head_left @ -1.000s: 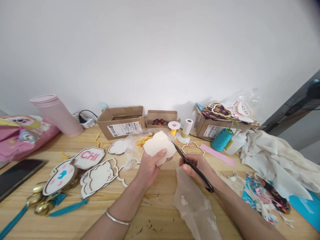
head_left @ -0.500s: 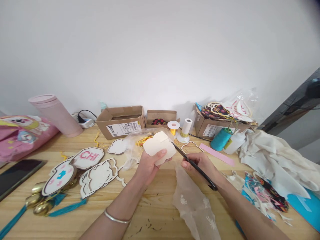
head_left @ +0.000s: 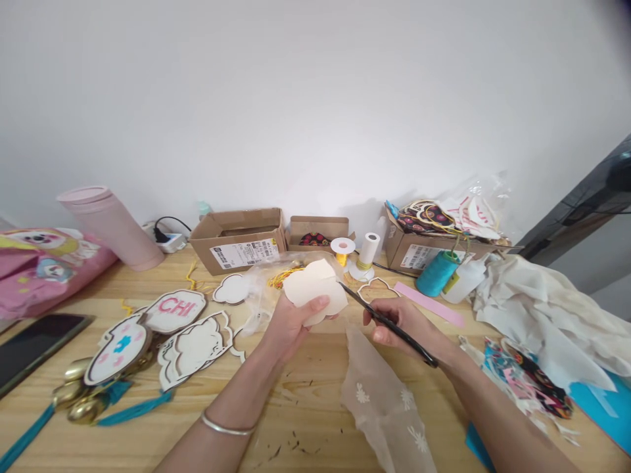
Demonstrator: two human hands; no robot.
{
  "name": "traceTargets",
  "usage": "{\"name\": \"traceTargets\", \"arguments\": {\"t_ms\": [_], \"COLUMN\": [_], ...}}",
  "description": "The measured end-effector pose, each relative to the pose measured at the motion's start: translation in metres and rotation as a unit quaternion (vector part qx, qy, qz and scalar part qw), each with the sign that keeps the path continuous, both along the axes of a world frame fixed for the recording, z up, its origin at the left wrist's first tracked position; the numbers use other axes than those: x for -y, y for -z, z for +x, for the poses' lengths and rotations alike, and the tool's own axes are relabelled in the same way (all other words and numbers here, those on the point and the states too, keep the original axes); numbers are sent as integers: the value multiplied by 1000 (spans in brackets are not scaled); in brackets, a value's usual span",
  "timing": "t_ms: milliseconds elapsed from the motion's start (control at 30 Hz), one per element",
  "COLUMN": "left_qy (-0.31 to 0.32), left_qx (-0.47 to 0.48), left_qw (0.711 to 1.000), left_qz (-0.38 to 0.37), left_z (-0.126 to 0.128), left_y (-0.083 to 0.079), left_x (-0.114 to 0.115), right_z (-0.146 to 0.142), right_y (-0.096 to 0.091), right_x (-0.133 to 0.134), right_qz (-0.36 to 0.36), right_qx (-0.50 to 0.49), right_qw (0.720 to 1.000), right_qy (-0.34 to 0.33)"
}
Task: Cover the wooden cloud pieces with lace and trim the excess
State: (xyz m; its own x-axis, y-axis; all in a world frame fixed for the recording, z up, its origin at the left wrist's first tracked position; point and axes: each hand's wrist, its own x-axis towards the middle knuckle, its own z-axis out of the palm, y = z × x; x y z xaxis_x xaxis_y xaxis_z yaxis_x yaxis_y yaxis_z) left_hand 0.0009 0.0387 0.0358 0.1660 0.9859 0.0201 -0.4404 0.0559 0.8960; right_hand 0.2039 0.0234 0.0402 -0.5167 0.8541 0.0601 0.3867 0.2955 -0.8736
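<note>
My left hand (head_left: 296, 322) grips a cream cloud-shaped cutout (head_left: 315, 289), which could be card or stiff fabric. My right hand (head_left: 401, 325) holds long black scissors (head_left: 389, 325), their pointed tips just beside the cutout's right edge. I cannot tell whether the tips touch it. Below the scissors, a sheer beige fabric with white flowers (head_left: 382, 401) lies on the wooden table (head_left: 305, 407). A crinkled plastic bag with yellow thread (head_left: 261, 289) sits behind my left hand.
Wooden cloud plaques, one reading "CHI" (head_left: 175, 310), lie left of my hands beside a phone (head_left: 34, 351) and teal-tasselled bells (head_left: 83, 401). Cardboard boxes (head_left: 236, 242) stand along the wall. Teal thread (head_left: 436, 274), white cloth (head_left: 542, 322) and printed scraps (head_left: 522, 381) lie right.
My right hand has shifted right, swinging the scissors' handle end right and up. The cutout has turned slightly in my left hand, and the scissors' tips remain beside it.
</note>
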Motion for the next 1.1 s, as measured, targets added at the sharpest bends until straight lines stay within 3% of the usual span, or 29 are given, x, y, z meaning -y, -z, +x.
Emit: {"name": "traceTargets", "arguments": {"t_ms": [300,533,1100], "left_qy": [0,13,-5], "left_qx": [-12,-12,3], "left_qw": [1000,1000,999], "left_qz": [-26,-11,-36], "left_z": [0,-2,2], "left_y": [-3,2,-4], "left_x": [1,-1,2], "right_z": [2,-2,-4], "right_y": [8,3,3], "right_x": [-3,-2,-2], "right_qz": [-3,-9,-4], "right_qx": [26,20,23], "right_qw": [999,999,998], "right_qy": [23,37,52]}}
